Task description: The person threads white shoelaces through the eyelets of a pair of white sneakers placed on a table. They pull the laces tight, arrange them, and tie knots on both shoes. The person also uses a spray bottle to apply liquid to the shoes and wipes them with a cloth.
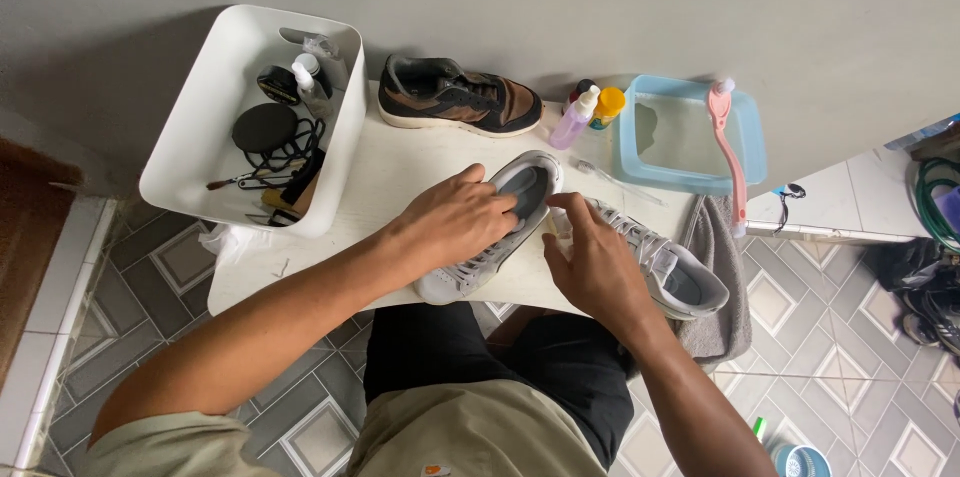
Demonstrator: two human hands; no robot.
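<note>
Table (pixel 400 177) edge close under grey sneaker (pixel 500 227), gripped by left hand (pixel 455 222); right hand (pixel 595 262) pinching pale cloth (pixel 553 227); smooth white bin (pixel 215 107) alongside.

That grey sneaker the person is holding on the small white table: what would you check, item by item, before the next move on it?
1. Left hand steadies the grey lace-up sneaker, fingers inside its opening: ok.
2. Right hand at the sneaker's side; what it pinches: cannot tell.
3. Second grey sneaker lies on the small white table, by the right hand, partly over the edge: not ok.
4. Light blue plastic basin holds water: ok.
5. Pink long-handled brush rests across the basin, within reach: ok.
6. Pale purple spray bottle upright: ok.
</note>
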